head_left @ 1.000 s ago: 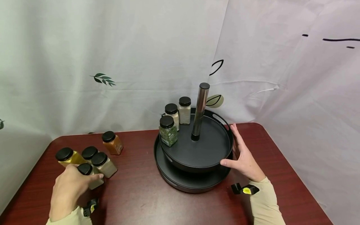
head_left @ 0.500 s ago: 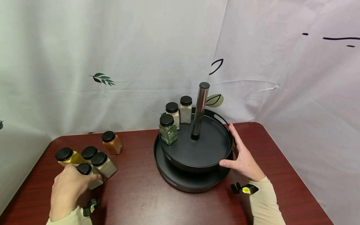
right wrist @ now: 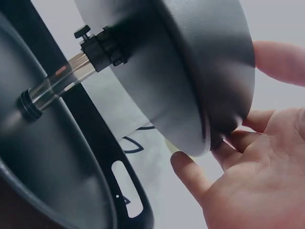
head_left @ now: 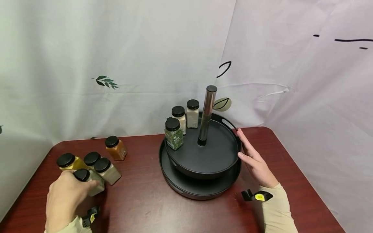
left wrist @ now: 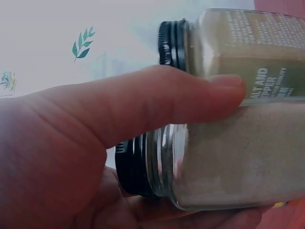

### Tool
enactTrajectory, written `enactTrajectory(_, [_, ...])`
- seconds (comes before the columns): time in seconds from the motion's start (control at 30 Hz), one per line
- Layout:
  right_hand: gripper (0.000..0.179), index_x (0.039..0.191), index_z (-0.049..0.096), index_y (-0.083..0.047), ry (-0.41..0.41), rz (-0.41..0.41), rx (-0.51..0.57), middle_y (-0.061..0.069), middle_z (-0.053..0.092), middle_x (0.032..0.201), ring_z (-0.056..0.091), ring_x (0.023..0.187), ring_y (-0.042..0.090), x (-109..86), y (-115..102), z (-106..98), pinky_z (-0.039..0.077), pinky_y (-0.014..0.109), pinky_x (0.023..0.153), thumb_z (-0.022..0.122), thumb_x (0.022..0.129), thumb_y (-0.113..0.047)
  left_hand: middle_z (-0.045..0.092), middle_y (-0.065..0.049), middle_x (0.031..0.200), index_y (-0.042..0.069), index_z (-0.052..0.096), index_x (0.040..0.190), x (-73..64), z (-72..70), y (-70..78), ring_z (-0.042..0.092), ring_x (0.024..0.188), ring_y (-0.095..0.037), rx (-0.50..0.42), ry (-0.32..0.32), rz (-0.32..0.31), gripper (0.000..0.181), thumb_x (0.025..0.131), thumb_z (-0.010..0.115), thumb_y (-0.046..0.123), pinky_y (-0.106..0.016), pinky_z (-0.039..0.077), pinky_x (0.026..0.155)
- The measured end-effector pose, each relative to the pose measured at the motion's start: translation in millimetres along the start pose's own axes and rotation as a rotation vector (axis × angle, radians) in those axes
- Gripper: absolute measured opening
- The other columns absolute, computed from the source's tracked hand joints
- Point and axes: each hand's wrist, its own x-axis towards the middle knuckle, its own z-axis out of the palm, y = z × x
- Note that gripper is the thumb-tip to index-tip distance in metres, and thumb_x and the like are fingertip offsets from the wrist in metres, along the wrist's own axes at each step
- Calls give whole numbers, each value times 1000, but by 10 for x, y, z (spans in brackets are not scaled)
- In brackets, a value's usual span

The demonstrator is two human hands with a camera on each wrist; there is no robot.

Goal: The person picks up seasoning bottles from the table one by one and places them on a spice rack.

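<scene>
My left hand [head_left: 65, 195] grips a square glass spice jar [head_left: 94, 183] of pale powder with a black lid. In the left wrist view its thumb lies along the jar [left wrist: 238, 157], fingers underneath; another jar [left wrist: 259, 52] lettered for salt and pepper is close behind. My right hand [head_left: 257, 166] touches the right rim of the upper black round tray [head_left: 218, 158], thumb and fingertips against its outer wall in the right wrist view. This tray belongs to a two-tier stand with a metal post [head_left: 207, 113]. Toward its left edge stands a jar of green herbs [head_left: 175, 139].
Two pale jars, one in front [head_left: 182, 121] and one behind [head_left: 192, 118], also stand on the upper tray. The lower tray [head_left: 201, 189] spreads wider beneath. Around my left hand are a yellow jar [head_left: 77, 164] and pale jars [head_left: 110, 174]; an orange jar [head_left: 117, 151] stands apart. White curtain [head_left: 145, 48] hangs behind.
My left hand has shifted slightly left, and the gripped jar's lid has moved left with it. My right thumb has slid back and up along the tray's rim.
</scene>
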Motion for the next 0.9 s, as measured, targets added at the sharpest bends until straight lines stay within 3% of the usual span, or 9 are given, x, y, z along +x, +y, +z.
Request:
enactTrajectory(0.2, [67, 161, 5, -4, 3, 1, -41, 2, -2, 169, -2, 154, 10, -4, -17, -4, 15, 15, 117, 38, 103, 8, 62, -33, 91, -18, 49, 113, -71, -61, 21, 59, 86, -51, -9, 26, -29, 78, 73, 84, 39, -55, 49, 67])
enactTrajectory(0.43, [72, 162, 6, -9, 10, 23, -27, 2, 0, 169, -2, 154, 17, -18, -32, -19, 18, 17, 117, 41, 102, 9, 63, -26, 92, -9, 48, 118, -158, -126, 27, 56, 91, -52, -29, 102, -4, 72, 75, 82, 37, -54, 45, 71])
enactTrajectory(0.67, [75, 162, 6, -9, 8, 24, -37, 8, -1, 169, -2, 155, 21, -24, -37, -21, 20, 18, 117, 45, 100, 11, 62, -33, 107, -7, 47, 130, -213, -171, 67, 53, 99, -55, -51, 160, -11, 75, 79, 80, 36, -57, 44, 74])
enactTrajectory(0.9, [79, 162, 7, -9, 8, 12, -11, 9, -1, 169, -2, 155, 22, -25, -32, -18, 22, 18, 116, 46, 98, 14, 53, -39, 127, -7, 37, 146, -297, -209, 165, 50, 109, -58, -86, 187, -92, 90, 79, 79, 36, -63, 42, 83])
